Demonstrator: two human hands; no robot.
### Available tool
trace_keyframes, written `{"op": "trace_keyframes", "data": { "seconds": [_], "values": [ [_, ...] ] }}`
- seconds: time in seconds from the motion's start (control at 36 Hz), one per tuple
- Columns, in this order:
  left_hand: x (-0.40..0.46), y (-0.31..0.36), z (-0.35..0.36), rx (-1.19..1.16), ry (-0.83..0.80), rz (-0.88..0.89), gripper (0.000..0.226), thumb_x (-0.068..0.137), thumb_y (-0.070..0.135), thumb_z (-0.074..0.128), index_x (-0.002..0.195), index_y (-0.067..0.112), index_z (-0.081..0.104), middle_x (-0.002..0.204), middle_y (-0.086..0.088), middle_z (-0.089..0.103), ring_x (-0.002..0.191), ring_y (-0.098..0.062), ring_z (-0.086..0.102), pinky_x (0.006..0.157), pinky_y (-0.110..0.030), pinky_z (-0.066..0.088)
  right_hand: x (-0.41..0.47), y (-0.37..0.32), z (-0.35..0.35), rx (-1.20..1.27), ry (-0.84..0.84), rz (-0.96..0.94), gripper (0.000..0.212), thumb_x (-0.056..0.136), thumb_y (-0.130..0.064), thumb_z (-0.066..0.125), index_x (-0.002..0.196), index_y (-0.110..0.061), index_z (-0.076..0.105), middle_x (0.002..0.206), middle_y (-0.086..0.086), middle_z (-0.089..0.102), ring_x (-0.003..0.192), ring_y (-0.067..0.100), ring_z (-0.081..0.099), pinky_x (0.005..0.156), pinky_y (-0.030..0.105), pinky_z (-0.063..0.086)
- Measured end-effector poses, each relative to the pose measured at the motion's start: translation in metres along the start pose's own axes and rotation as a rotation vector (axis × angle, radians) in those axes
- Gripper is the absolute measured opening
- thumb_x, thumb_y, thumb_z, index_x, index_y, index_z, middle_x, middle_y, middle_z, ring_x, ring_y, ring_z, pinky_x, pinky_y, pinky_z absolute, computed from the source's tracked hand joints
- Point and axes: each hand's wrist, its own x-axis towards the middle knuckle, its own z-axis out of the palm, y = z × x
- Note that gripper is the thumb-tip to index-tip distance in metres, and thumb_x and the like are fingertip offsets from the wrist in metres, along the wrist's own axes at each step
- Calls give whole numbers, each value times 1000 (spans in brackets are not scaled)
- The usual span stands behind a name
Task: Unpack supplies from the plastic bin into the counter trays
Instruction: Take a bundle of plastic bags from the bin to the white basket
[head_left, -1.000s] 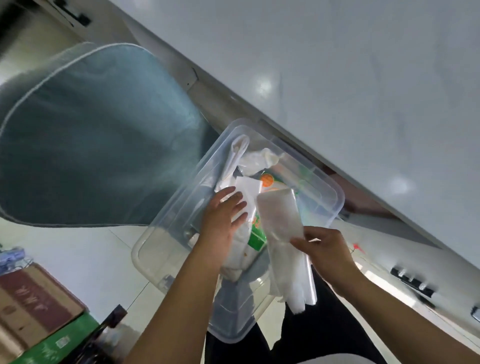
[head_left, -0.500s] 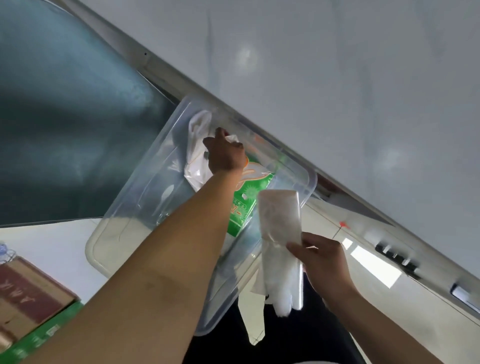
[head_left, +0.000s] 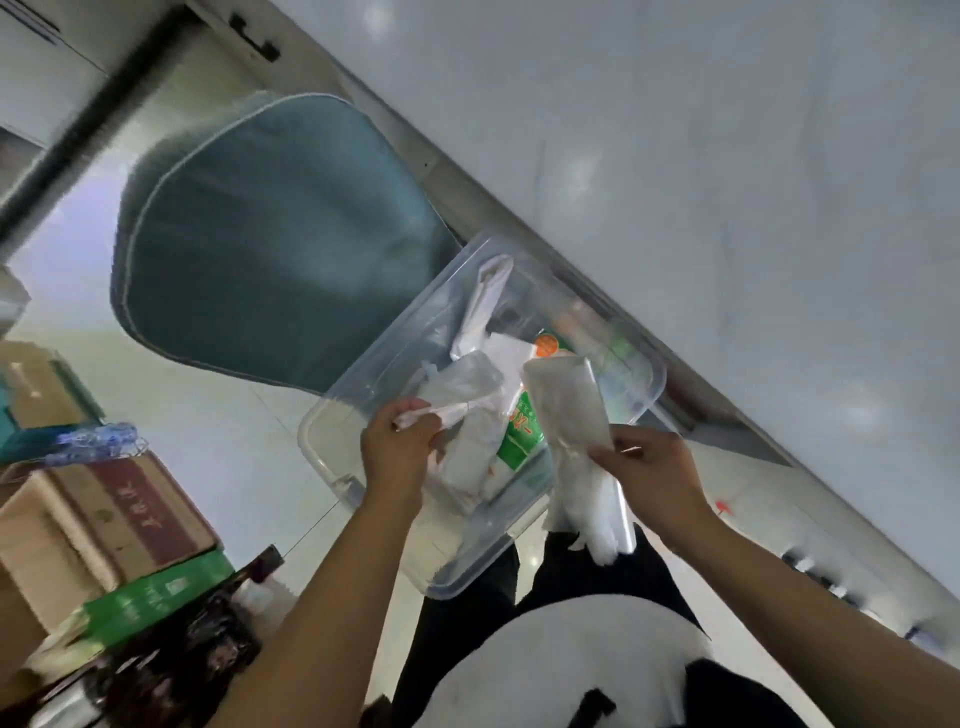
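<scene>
Fingers of left hand (head_left: 400, 447) pinch a clear packet (head_left: 457, 400) above the plastic bin (head_left: 332, 447); right hand (head_left: 654, 467) fingers pinch a plastic sleeve (head_left: 569, 410).

Left hand (head_left: 397, 447) pinching, right hand (head_left: 652, 470) gripping (both forearms extended)

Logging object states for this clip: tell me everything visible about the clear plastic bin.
The clear plastic bin is rectangular, see-through, with rounded corners and a thick rim. It sits open, no lid in view, beside the grey counter edge. Inside lie white plastic bags and a green-and-white packet. The left hand pinches a bag over it.
</scene>
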Motion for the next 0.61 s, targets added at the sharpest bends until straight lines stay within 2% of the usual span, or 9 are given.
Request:
{"op": "trace_keyframes", "data": {
  "seconds": [0.03,0.11,0.22,0.28,0.36,0.42,0.5,0.53,0.61],
  "values": [
    [-10,-3,-13,19,7,9,16,79,9,77,89,20,70,100,-4,69,86,-21,67,71,-32,57,-5,-6,1,-4,-9,-19,22,80,-21,73,79,-42,77,77,-17,74,73,5,69,68,26,49],
    [-35,-12,-44,33,64,57,22,73,29,85,87,26,68,95,7,69,88,-12,62,63,-24,45,-20,-21,4,-27,-23,-90,29,81,-20,72,74,-48,75,77,-15,74,74,10,69,73,30,51],
    [-53,-25,-77,-6,157,145,21,78,41,80,81,26,66,87,13,67,84,-8,62,67,-25,47,-44,-37,17,-50,-7,-187,24,82,-18,72,72,-40,76,77,-11,75,77,14,69,78,34,52],
    [-54,-33,-90,-19,158,136,17,84,34,76,85,19,68,89,8,67,87,-15,63,71,-26,48,-58,-44,25,-63,18,-243,28,82,-16,73,68,-40,76,76,-10,75,76,14,69,75,33,52],
    [-52,-45,-113,-8,148,132,6,84,8,72,88,11,68,105,-9,68,93,-27,63,65,-25,50,-84,-52,37,-88,52,-317,38,82,-20,73,64,-53,71,74,-21,73,69,2,67,66,23,48],
    [-53,-51,-130,3,128,161,15,82,-1,68,87,13,68,111,-13,67,88,-28,65,63,-28,55,-103,-54,44,-125,79,-357,34,81,-26,72,66,-56,69,75,-22,72,69,1,66,64,23,48],
    [-58,-62,-153,34,83,218,26,83,-8,60,86,16,70,116,-11,64,77,-13,61,46,-16,46,-130,-53,55,-123,107,-410,33,81,-26,72,68,-56,70,77,-23,71,69,2,67,65,25,50],
    [-58,-65,-160,48,67,248,29,83,-10,57,85,17,70,118,-11,63,80,-13,60,43,-12,44,-137,-51,58,-107,111,-427,34,81,-23,73,69,-55,71,77,-21,72,69,4,68,66,26,52],
    [-54,-74,-178,96,-1,335,32,84,-9,56,85,20,70,122,-12,61,97,-23,59,43,-4,43,-159,-38,64,6,111,-436,34,83,-13,73,72,-45,77,74,-15,74,65,5,68,66,28,52]
  ]
}}
